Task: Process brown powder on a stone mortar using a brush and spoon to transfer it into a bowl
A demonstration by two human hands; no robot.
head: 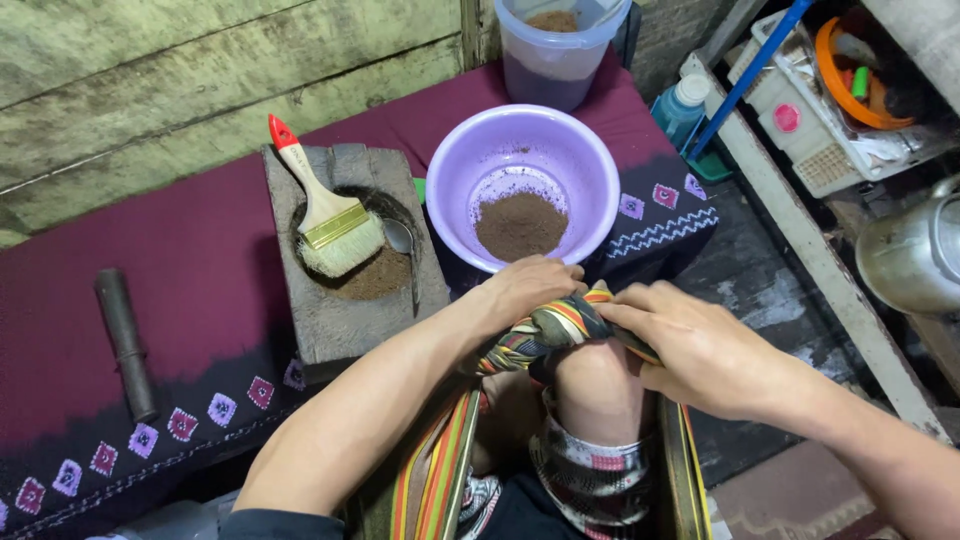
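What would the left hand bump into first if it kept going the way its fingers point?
Probably the right hand: the left hand points rightward along the striped cloth they both grip, fingertips nearly meeting, though depth is unclear.

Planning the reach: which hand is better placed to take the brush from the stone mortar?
Probably the left hand. It grips the striped cloth on the side nearer the brush and stone mortar; the right hand would have to cross over.
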